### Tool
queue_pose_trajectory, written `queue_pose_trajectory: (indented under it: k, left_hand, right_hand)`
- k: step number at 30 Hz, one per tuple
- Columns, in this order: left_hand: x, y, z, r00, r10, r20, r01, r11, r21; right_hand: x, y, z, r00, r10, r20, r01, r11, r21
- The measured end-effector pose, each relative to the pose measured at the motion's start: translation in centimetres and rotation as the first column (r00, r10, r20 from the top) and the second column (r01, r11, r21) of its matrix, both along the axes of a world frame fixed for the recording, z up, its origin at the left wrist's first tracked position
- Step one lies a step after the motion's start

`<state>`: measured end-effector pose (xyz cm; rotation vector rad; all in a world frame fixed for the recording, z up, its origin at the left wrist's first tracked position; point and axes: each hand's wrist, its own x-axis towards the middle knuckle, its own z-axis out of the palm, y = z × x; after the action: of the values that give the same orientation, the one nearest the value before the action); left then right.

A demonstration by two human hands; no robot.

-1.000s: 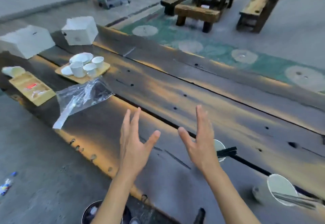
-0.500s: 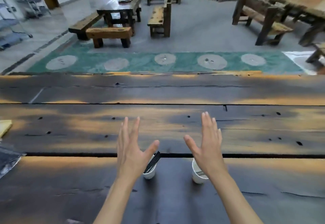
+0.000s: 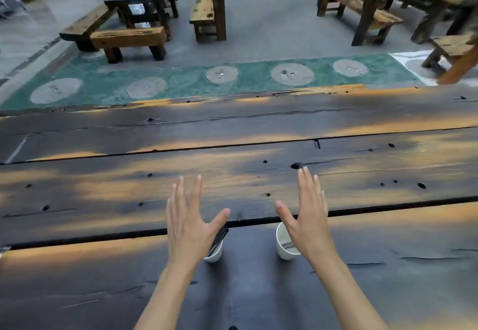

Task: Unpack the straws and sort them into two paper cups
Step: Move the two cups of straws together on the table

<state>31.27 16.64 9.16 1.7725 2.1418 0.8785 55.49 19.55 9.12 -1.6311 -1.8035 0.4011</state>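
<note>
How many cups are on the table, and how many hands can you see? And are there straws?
White paper cups: 2, left cup and right cup.
Hands: 2, left hand and right hand, both open and empty.
Bunches of dark straws: 1 clear bunch, in the left cup; single straws are too blurred to count.
Total: 5

View swung from table's left end to centre; plastic bag, tea tray gone from frame; both paper cups (image 3: pixel 283 247) now at 6 o'clock under spread hands (image 3: pixel 190 228).
</note>
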Motion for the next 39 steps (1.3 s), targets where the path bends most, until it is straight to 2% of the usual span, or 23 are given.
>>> queue_pose_trajectory:
  k: [3, 7, 13, 16, 23, 31, 39]
  left_hand:
    - [-0.5, -1.0, -2.7, 0.981, 0.079, 0.177, -0.061, 0.992, -0.109]
    - [-0.7, -3.4, -6.8, 0.953, 0.209, 0.221, -0.142, 0.948, -0.285]
    - [-0.4, -5.6, -10.1, 0.923, 0.291, 0.252, -0.186, 0.910, -0.370]
    - [-0.1, -5.5, -10.7, 0.909, 0.325, 0.263, -0.212, 0.901, -0.378]
    - [0.6, -4.7, -11.9, 0.865, 0.361, 0.348, -0.239, 0.907, -0.347]
    - [0.9, -4.1, -12.5, 0.807, 0.354, 0.472, -0.262, 0.932, -0.252]
    - [1.1, -3.3, -12.5, 0.756, 0.382, 0.531, -0.284, 0.923, -0.259]
  right_hand:
    - [0.4, -2.9, -2.0, 0.986, 0.047, -0.158, -0.050, 0.999, -0.014]
    - [1.3, -8.7, -7.5, 0.945, -0.059, -0.321, 0.009, 0.988, -0.153]
    - [3.0, -10.9, -13.3, 0.903, -0.322, -0.285, 0.169, 0.875, -0.454]
    - [3.2, -9.3, -13.8, 0.877, -0.370, -0.307, 0.153, 0.820, -0.552]
    - [2.0, -5.6, -13.0, 0.806, -0.323, -0.496, 0.014, 0.849, -0.529]
    - [1.9, -4.3, -13.1, 0.789, -0.309, -0.531, 0.001, 0.865, -0.502]
    - [1.9, -3.7, -12.8, 0.778, -0.291, -0.557, 0.003, 0.888, -0.461]
